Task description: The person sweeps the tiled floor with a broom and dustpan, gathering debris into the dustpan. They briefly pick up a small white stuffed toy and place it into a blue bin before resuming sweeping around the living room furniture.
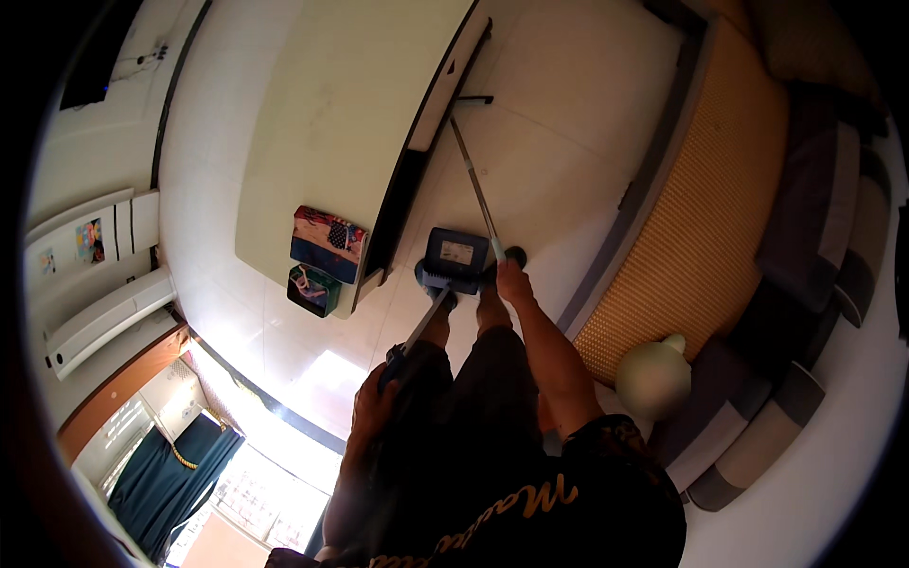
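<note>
My left hand [372, 407] is closed round the grip of a long-handled dustpan [443, 270]. Its dark blue pan, with a pale label, is low over the floor by my feet. My right hand [513, 282] grips the light end of a broom [477, 185] with a thin metal stick. That stick slants away from me to the broom's narrow head [473, 100], which lies on the floor beside the table's lower side. Its bristles are too small to make out well.
Left of the broom stands a long pale table [312, 114] with a dark underside. On its near end are a box with a flag picture [328, 242] and a small green bin [313, 290]. To the right is a sofa [682, 199] with woven matting, cushions and a round pale green object [653, 379].
</note>
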The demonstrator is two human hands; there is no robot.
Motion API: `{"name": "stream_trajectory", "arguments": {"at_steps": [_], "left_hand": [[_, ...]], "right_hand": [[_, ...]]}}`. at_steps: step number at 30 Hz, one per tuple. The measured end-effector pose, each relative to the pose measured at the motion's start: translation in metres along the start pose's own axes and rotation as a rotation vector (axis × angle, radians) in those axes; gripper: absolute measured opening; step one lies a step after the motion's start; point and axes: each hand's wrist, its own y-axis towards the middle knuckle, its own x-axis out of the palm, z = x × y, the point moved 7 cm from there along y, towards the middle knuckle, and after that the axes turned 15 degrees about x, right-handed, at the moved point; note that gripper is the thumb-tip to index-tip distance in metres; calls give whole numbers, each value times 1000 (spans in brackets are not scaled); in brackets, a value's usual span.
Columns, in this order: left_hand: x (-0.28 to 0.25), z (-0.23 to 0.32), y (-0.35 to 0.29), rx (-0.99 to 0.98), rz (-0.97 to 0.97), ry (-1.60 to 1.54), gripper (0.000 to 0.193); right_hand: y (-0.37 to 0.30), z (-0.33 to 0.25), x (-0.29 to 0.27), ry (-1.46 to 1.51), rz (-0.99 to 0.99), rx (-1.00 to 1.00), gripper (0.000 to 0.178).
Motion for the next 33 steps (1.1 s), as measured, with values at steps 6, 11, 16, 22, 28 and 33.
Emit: {"name": "stream_trajectory", "arguments": {"at_steps": [6,11,16,22,28,33], "left_hand": [[3,3,10,89,3,-2,45],[2,4,22,172,11,49,47],[1,6,24,141,-16,83,47],[-8,19,25,261,16,71,46],[-19,23,40,289,15,95,45],[-36,8,51,279,1,101,45]], "right_hand": [[-57,128,-34,-263,-163,127,42],[-120,134,-133,-251,-35,77,39],[-160,99,-204,-51,51,8,39],[-52,62,-185,301,83,7,42],[9,-10,-140,514,-27,275,40],[-58,54,-58,134,24,336,46]]}}
